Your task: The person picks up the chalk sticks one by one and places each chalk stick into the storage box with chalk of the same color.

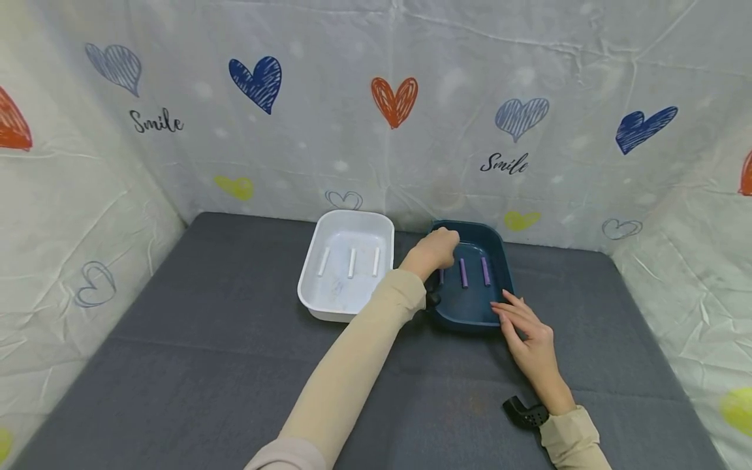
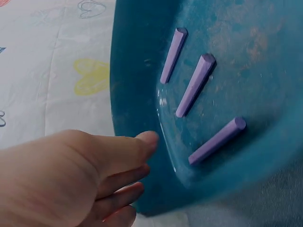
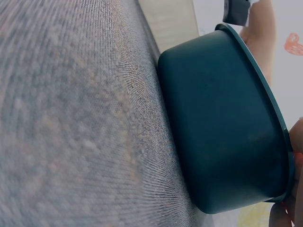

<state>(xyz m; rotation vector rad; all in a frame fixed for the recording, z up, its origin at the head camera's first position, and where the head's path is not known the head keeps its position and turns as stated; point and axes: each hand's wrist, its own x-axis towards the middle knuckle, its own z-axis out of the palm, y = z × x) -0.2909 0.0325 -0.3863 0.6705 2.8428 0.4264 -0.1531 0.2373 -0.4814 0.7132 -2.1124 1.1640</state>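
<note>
A dark teal tray (image 1: 470, 313) holds three purple sticks that look like chalk, with the middle stick (image 1: 463, 273) plainly visible in the head view. My left hand (image 1: 437, 249) is over its far left corner, close to the leftmost purple stick (image 2: 218, 141). In the left wrist view, the thumb and loosely bent fingers overlap the tray's wall, with no object visible between them. At the near right corner, my right hand (image 1: 531, 336) touches the rim with its fairly straight fingers (image 1: 510, 309). The right wrist view shows the tray's outer wall (image 3: 222, 123) beside that hand.
Left of the teal tray stands a white tray (image 1: 341, 305) with three white sticks, the middle white stick (image 1: 352, 263) among them. My left forearm (image 1: 352, 359) crosses the dark grey tabletop (image 1: 205, 365). A heart-printed cloth (image 1: 329, 143) hangs behind.
</note>
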